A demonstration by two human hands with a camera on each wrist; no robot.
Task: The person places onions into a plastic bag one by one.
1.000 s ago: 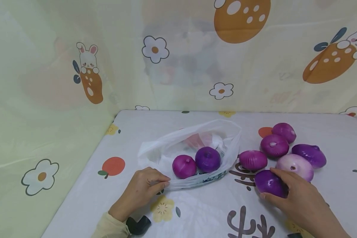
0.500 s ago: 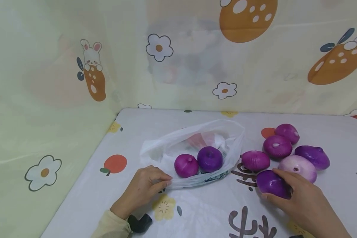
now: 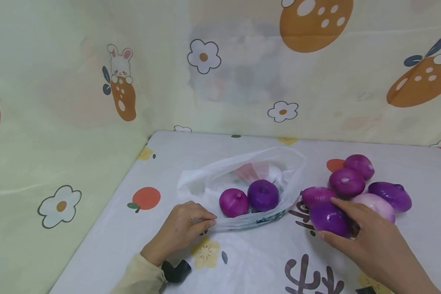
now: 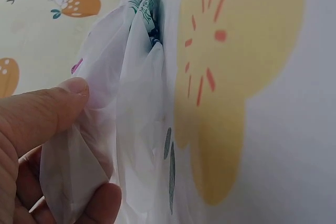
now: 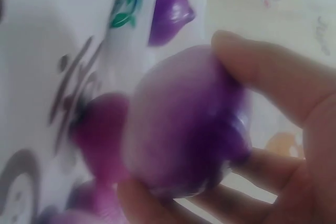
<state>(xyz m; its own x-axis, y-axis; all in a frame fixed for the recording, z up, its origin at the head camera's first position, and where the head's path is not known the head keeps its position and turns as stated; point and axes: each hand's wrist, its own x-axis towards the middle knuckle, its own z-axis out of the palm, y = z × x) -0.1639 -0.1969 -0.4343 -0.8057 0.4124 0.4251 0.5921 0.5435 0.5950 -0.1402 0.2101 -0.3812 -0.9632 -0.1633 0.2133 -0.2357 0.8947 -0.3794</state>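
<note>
My right hand [image 3: 371, 237] grips a dark purple onion [image 3: 330, 218] between thumb and fingers, in front of the other onions; the right wrist view shows that onion [image 5: 184, 124] close up. With thumb and fingertips my left hand [image 3: 181, 226] pinches the near left edge of a white plastic bag [image 3: 235, 223]. The bag lies with its mouth spread. Inside it are a magenta onion [image 3: 234, 202] and a purple onion [image 3: 263, 195], side by side. In the left wrist view the thin bag film [image 4: 100, 129] passes between the thumb and fingers.
Several onions cluster right of the bag: a magenta one [image 3: 347, 182], one behind it [image 3: 359, 166], a dark purple one [image 3: 389, 197], a pale one [image 3: 376, 207] and a small magenta one [image 3: 317, 196]. A patterned curtain [image 3: 242, 81] stands behind the white tablecloth [image 3: 257, 261].
The right hand has lifted the dark purple onion and shifted it slightly left, so it now overlaps the small magenta onion in view. The left hand keeps its pinch on the bag.
</note>
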